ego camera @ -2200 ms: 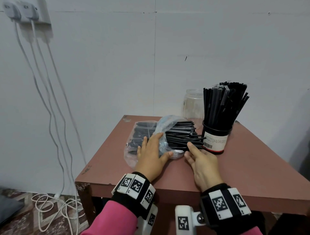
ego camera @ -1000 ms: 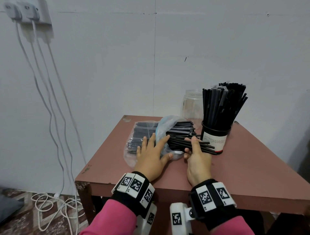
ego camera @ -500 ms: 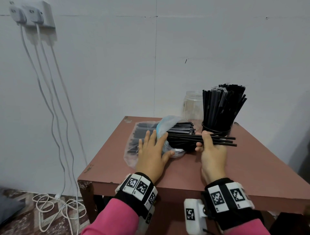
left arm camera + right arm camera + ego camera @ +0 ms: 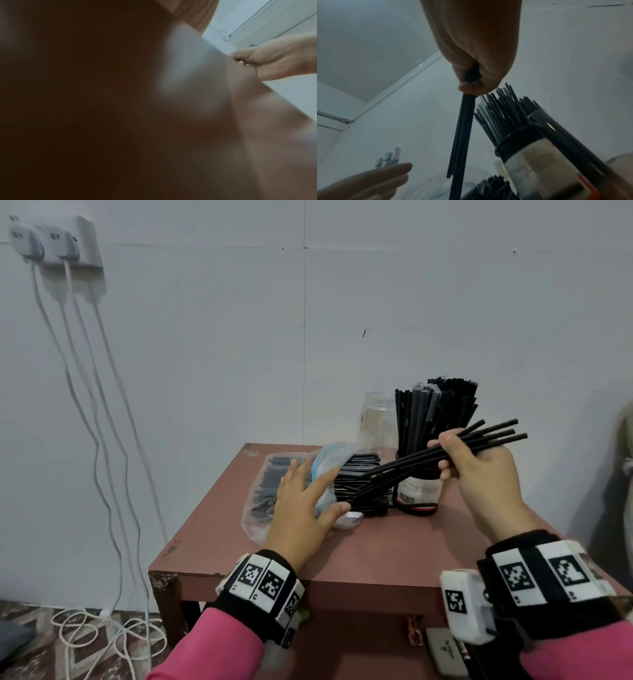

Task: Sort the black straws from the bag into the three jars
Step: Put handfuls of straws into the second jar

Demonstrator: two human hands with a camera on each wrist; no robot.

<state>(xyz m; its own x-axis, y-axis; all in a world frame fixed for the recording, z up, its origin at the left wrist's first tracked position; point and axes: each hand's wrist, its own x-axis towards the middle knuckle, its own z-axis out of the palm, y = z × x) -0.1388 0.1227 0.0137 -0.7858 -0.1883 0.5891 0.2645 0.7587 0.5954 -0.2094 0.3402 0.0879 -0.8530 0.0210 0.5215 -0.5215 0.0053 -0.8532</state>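
Note:
A clear plastic bag of black straws lies on the brown table, its mouth facing right with straw ends sticking out. My left hand lies flat on the bag with straight fingers. My right hand is raised above the table and grips a small bunch of black straws, tilted up to the right. Behind it stands a labelled jar packed with upright straws. An empty clear jar stands behind that one. The left wrist view is dark and blurred.
The table stands against a white wall. A wall socket with white cables hangs at the left, the cables coiling on the floor. Small objects lie under the table's front edge.
My right hand has pulled a few straws out of the bag, lifted them and tilted them up to the right. My left hand has stayed flat on the bag.

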